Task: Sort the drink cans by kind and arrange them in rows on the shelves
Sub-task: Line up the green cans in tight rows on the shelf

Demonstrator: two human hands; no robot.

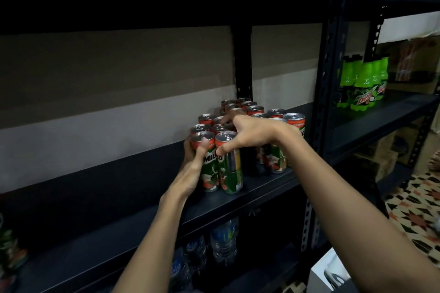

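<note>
Several green and red Milo cans (240,112) stand upright in rows on the dark metal shelf (123,200). My left hand (192,166) wraps around the front-left can (209,173), thumb on its face and fingers behind it. My right hand (240,133) reaches over the rows from the right. Its thumb presses the side of the front can (232,173) beside the first one, and its fingers spread over the tops of the cans behind. A second group of Milo cans (276,159) stands a little to the right, with a gap between the groups.
Green Mountain Dew bottles (364,83) stand on the neighbouring shelf at right. Water bottles (223,242) sit on the shelf below. More cans (9,252) show at the far left edge. A white box (328,273) and patterned floor (414,209) lie at lower right.
</note>
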